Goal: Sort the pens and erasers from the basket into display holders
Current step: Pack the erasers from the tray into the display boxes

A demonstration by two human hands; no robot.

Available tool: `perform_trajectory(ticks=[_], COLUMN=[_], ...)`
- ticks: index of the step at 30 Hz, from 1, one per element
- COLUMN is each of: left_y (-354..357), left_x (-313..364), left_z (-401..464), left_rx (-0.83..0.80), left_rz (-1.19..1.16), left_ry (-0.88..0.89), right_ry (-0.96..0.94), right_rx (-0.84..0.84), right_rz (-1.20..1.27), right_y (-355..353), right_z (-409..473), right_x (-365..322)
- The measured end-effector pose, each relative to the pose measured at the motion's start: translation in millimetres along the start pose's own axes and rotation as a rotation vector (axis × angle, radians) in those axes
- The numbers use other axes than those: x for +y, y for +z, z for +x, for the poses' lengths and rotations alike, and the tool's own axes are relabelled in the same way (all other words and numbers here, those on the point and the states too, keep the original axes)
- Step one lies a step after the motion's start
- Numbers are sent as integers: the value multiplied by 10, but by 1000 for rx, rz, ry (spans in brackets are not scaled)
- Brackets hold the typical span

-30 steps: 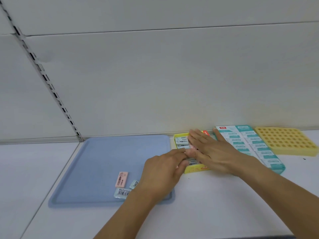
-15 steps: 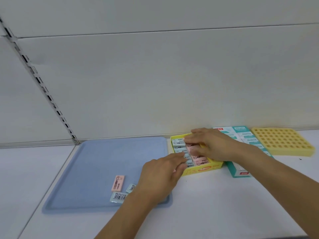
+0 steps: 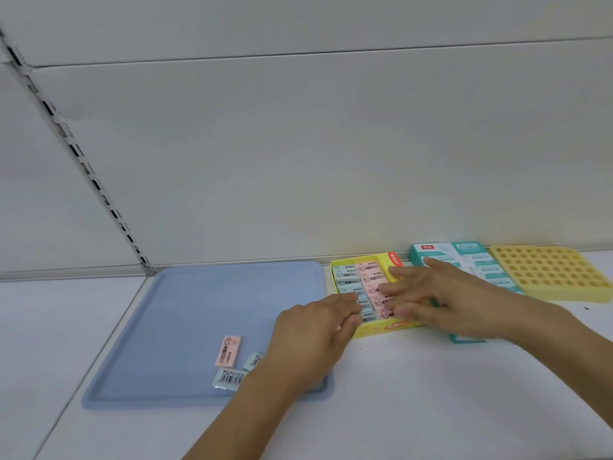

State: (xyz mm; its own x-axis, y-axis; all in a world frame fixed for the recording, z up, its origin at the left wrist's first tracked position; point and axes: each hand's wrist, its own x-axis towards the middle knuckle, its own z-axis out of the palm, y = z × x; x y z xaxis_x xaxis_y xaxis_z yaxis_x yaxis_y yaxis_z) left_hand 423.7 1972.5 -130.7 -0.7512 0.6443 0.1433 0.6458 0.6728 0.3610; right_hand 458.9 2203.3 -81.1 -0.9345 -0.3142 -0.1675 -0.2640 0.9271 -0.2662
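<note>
1. One blue tray (image 3: pixel 185 313) holds three loose erasers: one pink eraser (image 3: pixel 228 350), two pale blue
2. One yellow grid holder (image 3: pixel 550 273) stands at far right
3. One teal box (image 3: pixel 464 260) lies beside it, writing unreadable
4. One yellow eraser box (image 3: pixel 381 328) shows erasers marked "4B"
5. Left hand (image 3: pixel 311 333), fingers loosely extended, touches the box's near corner; right hand (image 3: pixel 441 303) rests spread over the erasers, holding nothing

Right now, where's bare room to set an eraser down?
Free: most of the blue tray, above and left of the three loose erasers; also the white shelf in front of the yellow box. Crowded: the box interior, under the left hand and right hand.
</note>
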Motion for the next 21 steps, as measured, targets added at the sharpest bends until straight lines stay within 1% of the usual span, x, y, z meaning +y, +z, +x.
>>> perform_trajectory(ticks=[3,6,7,8,9,10,11,12,13,15,16,17,18,21], left_y=[0,-6,-11,-16,-32,-58,-101,-156,-210,-288,-313,-331,-338,-413], left_x=[1,-2,6,19,48,86,131,178,216,273,290,302,307,361], left_z=[17,-4,-17,-37,-49,-52,-42,-25,-6,31,44,49,48,15], left_rx=[5,-23,-11,26,85,145,177,172,138,87,81,76,74,69], left_rz=[24,47,18,-57,-197,-406,-664,-920,-1134,-1419,-1502,-1555,-1565,-1443], left_ry=[-8,-11,-19,-43,-93,-174,-273,-372,-444,-468,-460,-458,-460,-452], right_ry=[14,4,-7,-19,-32,-46,-56,-67,-81,-83,-64,-52,-48,-31], right_rx=[-57,-44,-24,6,36,66,110,193,313,544,589,585,560,503], right_rz=[-96,-139,-129,-109,-94,-99,-114,-106,-59,164,298,397,438,391], right_y=[24,32,46,64,80,93,110,124,140,152,159,170,175,173], right_z=[-65,-99,-118,-138,-154,-155,-141,-115,-79,0,40,73,100,153], right_x=[-63,-81,-67,-48,-29,-21,-32,-70,-125,-293,-387,-469,-543,-643])
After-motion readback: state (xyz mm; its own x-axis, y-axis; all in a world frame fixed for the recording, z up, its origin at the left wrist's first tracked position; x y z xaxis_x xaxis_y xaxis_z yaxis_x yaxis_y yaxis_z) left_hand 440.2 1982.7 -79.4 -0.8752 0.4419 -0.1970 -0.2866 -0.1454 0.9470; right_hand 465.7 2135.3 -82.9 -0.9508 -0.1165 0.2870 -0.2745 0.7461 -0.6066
